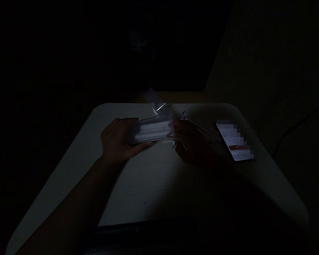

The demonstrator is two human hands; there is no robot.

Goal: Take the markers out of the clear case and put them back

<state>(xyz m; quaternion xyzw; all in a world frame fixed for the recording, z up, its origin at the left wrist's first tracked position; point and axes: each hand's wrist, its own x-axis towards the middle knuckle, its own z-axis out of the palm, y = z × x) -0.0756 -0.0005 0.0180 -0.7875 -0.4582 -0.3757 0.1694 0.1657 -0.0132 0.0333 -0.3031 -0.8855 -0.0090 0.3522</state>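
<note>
My left hand is wrapped round the closed end of a clear plastic box, holding it tilted above the table. Inside lie slim white pen-like sticks. The box's open end faces right, and its clear flap sticks up behind it. At that open end is my right hand, with fingertips at the mouth of the box. They appear closed on one thin pen-like stick, though shadow hides much of the grip. Behind my right hand, a few more pen-like sticks lie on the table.
The room is very dark. A pale table with rounded corners lies under my hands. To the right rests a phone with its screen lit. A dark edge runs along the near side, and a cable hangs at the far right.
</note>
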